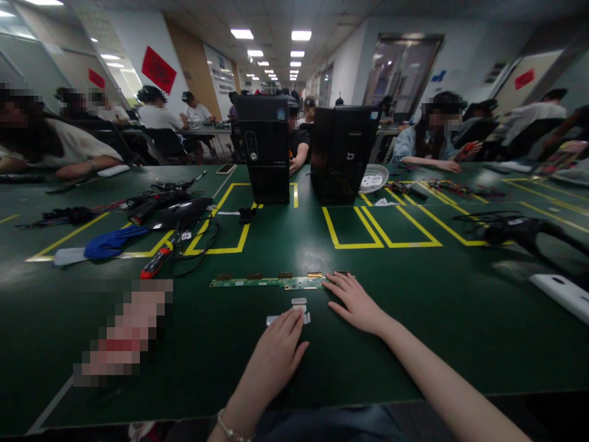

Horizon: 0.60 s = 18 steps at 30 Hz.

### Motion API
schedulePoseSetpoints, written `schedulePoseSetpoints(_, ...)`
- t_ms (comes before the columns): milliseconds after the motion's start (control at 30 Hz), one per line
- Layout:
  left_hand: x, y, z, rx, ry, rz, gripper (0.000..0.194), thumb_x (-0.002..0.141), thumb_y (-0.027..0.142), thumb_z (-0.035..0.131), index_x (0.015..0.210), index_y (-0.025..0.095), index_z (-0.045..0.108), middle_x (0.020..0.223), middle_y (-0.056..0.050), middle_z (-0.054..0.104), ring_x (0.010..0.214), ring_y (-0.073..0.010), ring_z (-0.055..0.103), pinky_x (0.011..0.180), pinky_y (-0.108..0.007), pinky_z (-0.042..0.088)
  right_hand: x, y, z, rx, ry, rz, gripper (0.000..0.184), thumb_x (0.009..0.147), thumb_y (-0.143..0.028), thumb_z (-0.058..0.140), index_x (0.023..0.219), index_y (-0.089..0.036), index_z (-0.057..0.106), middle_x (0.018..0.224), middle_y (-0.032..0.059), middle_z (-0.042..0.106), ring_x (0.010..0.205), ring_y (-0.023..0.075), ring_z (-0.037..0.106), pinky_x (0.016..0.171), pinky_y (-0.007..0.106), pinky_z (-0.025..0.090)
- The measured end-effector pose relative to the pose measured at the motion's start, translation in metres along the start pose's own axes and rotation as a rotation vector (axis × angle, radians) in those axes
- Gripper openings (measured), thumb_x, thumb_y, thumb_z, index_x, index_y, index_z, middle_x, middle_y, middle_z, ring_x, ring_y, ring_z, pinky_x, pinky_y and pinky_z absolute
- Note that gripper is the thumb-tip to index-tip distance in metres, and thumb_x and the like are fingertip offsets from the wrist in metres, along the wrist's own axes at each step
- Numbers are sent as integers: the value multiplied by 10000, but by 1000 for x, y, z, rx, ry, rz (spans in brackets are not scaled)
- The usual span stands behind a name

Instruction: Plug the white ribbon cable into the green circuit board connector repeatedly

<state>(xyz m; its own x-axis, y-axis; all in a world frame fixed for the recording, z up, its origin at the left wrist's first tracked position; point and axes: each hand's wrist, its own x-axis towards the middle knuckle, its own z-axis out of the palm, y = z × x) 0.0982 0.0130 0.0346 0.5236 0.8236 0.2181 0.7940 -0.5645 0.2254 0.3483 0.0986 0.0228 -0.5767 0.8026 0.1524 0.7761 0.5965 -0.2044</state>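
Note:
A long, narrow green circuit board (257, 282) lies across the table in front of me, with several brown tabs along its far edge. My right hand (356, 304) rests flat with fingers spread, its fingertips on the board's right end. Nearer to me, my left hand (280, 350) lies palm down, fingers stretched out over several small white and silvery pieces (299, 302). It partly covers them, so their kind cannot be made out. One flat pale piece (272, 320) sticks out at the left of those fingers.
Two black computer towers (264, 147) stand beyond the board. Left are a red-and-black screwdriver (155, 264), a blue glove (115, 241) and tangled cables (161, 195). A white basket (373, 178) and a black cable bundle (515, 228) are right. Yellow tape marks the green table (414, 344); people sit around.

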Motion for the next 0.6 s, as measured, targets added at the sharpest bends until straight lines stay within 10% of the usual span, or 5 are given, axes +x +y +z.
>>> schedulePoseSetpoints(600, 28, 11, 12, -12, 36, 16, 389, 941, 230, 493, 1314, 120, 496, 1353, -165, 554, 1245, -277, 524, 1006, -435, 463, 0, -6, 2, 24, 47, -60, 471, 954, -371, 424, 1407, -246, 439, 1488, 97, 363, 1389, 244, 291, 1144, 519, 230)
